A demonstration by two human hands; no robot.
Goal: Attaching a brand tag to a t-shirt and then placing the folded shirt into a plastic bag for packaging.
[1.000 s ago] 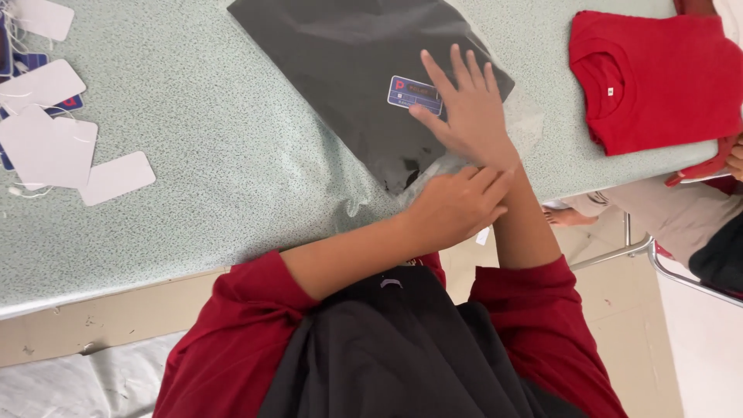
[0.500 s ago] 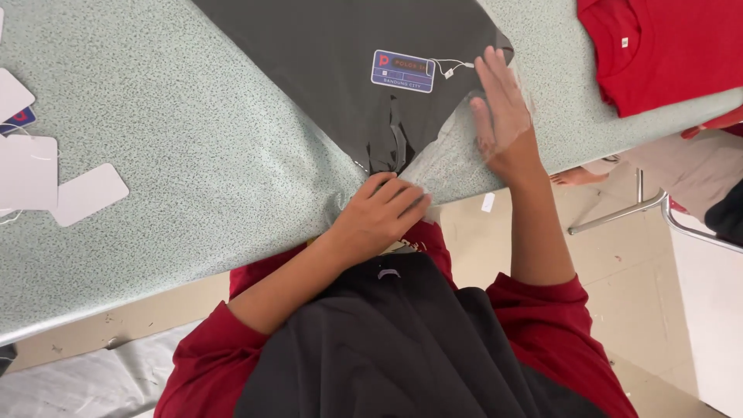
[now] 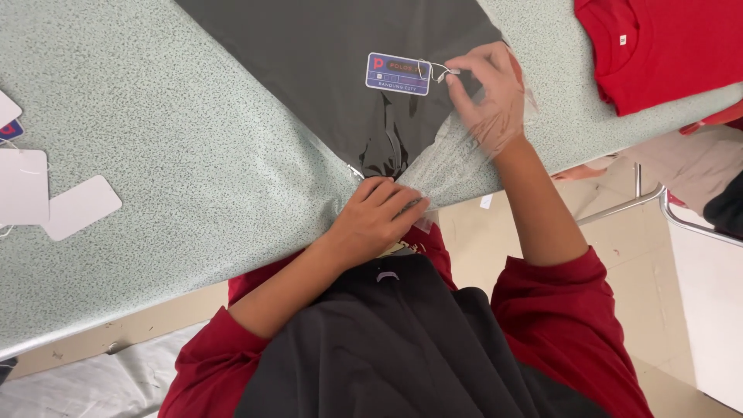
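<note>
Right hand (image 3: 487,97) now inside clear bag (image 3: 453,159), pinching tag string, no longer flat; left hand (image 3: 379,217) clamping bag mouth at bench (image 3: 193,155) edge.

The single head-worn camera looks steeply down, close over the table (image 3: 193,155) edge, facing toward 12 o'clock.

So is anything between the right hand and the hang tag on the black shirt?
Yes: the right hand is under the clear plastic bag, whose film covers it beside the hang tag.
</note>
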